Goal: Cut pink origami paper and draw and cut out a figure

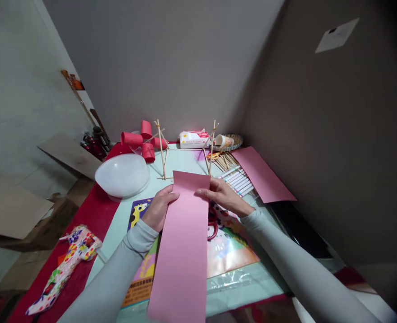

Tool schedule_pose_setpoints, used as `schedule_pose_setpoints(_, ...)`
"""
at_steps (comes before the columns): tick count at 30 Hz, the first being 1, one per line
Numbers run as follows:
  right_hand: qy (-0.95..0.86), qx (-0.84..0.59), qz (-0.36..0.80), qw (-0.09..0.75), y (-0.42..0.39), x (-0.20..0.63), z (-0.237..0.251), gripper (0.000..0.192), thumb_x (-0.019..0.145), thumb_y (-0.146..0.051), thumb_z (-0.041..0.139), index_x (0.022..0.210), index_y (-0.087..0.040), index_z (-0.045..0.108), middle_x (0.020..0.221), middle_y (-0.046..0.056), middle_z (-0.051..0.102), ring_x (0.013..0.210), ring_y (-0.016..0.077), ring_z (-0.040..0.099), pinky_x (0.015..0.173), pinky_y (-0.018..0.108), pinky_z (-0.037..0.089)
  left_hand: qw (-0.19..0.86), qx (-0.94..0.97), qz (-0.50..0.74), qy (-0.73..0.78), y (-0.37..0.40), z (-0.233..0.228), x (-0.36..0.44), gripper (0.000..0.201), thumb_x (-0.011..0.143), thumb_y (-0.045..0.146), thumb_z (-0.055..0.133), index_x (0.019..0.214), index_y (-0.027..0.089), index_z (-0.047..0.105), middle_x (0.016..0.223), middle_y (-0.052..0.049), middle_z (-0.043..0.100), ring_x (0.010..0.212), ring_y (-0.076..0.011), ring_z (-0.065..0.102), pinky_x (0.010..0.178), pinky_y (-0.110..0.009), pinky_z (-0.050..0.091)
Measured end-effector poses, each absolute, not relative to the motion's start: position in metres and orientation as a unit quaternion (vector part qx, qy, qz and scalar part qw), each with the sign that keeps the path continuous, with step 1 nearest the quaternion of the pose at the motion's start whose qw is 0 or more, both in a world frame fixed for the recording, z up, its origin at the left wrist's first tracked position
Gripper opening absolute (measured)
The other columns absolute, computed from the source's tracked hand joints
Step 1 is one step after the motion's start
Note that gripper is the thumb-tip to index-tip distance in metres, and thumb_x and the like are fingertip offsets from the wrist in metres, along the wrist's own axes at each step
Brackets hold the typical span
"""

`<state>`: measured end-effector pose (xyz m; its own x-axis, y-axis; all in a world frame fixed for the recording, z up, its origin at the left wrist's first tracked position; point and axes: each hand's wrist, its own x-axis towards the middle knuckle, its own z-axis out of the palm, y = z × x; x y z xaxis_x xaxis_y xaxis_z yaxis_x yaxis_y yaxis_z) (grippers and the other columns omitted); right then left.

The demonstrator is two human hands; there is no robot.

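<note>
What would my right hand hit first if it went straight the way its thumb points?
Past the pink paper it holds, the right hand would probably meet the left hand, though depth is unclear.

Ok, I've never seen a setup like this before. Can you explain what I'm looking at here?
There is no machine here: these are a person's own bare hands, and the one picture comes from a camera worn on their head, looking forward and down. The left hand and right hand hold a long strip of pink paper near its far end, one at each side edge. On the table beyond stand stick frames, with red paper tubes to the left. To the right are white pens and another pink sheet. A red scissor handle shows beside the strip.
</note>
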<state>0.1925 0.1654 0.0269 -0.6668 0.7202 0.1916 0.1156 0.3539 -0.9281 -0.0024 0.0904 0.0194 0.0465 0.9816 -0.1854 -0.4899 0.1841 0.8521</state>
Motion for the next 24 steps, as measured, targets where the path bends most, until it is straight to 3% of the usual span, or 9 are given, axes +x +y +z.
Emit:
schedule_pose_setpoints(5,-0.796,-0.244,0.475,0.286,0.166,0.196,0.024,0.044,0.085,-0.012,0.052,0.122,-0.025,0.072,0.124,0.002,0.072,0.12,0.0231,0.062,0.107,0.04,0.043,0.633,0.29,0.581,0.422,0.094,0.014,-0.005,0.028,0.07,0.022,0.073,0.097,0.014,0.069,0.092,-0.007,0.076,0.087,-0.0232,0.07,0.083,-0.033,0.054)
schedule_pose_setpoints(7,-0.817,-0.241,0.439,0.287,0.165,0.196,0.023,0.051,0.083,-0.006,0.048,0.122,-0.028,0.073,0.125,0.002,0.072,0.116,0.0224,0.064,0.106,0.04,0.044,0.633,0.281,0.581,0.427,0.096,0.013,-0.008,0.03,0.075,0.034,0.071,0.098,0.014,0.069,0.092,-0.008,0.076,0.088,-0.0248,0.07,0.081,-0.034,0.055)
schedule_pose_setpoints(10,-0.842,-0.234,0.381,0.302,0.161,0.195,0.022,0.054,0.085,-0.004,0.045,0.125,-0.027,0.071,0.125,0.003,0.072,0.113,0.0212,0.066,0.1,0.038,0.048,0.646,0.278,0.564,0.433,0.095,0.017,-0.012,0.05,0.078,0.055,0.068,0.106,0.014,0.067,0.092,-0.011,0.075,0.084,-0.0271,0.071,0.074,-0.037,0.057)
schedule_pose_setpoints(14,-0.843,-0.23,0.369,0.317,0.156,0.193,0.022,0.048,0.089,-0.007,0.046,0.125,-0.026,0.071,0.125,0.006,0.072,0.114,0.0216,0.065,0.099,0.038,0.048,0.639,0.326,0.542,0.437,0.09,0.025,-0.011,0.055,0.07,0.042,0.083,0.115,0.017,0.062,0.096,-0.007,0.073,0.08,-0.021,0.07,0.07,-0.03,0.055)
schedule_pose_setpoints(20,-0.773,-0.24,0.466,0.356,0.159,0.195,0.024,0.041,0.088,-0.014,0.053,0.124,-0.024,0.07,0.129,0.006,0.069,0.122,0.0225,0.061,0.104,0.038,0.045,0.619,0.362,0.535,0.447,0.088,0.026,-0.006,0.056,0.064,0.032,0.088,0.109,0.019,0.056,0.085,-0.002,0.07,0.069,-0.0177,0.068,0.065,-0.028,0.053)
schedule_pose_setpoints(22,-0.719,-0.24,0.552,0.349,0.16,0.196,0.027,0.046,0.085,-0.014,0.053,0.129,-0.025,0.065,0.133,0.006,0.066,0.123,0.023,0.06,0.099,0.037,0.048,0.6,0.37,0.546,0.452,0.089,0.025,-0.006,0.056,0.064,0.033,0.088,0.108,0.02,0.054,0.083,-0.001,0.07,0.067,-0.0175,0.067,0.063,-0.028,0.053)
schedule_pose_setpoints(24,-0.643,-0.234,0.647,0.337,0.159,0.197,0.03,0.044,0.087,-0.021,0.052,0.13,-0.025,0.061,0.132,0.007,0.065,0.111,0.0223,0.064,0.085,0.033,0.054,0.58,0.379,0.557,0.457,0.09,0.023,-0.006,0.057,0.065,0.035,0.087,0.108,0.021,0.052,0.081,0.0,0.069,0.064,-0.0171,0.066,0.061,-0.027,0.052)
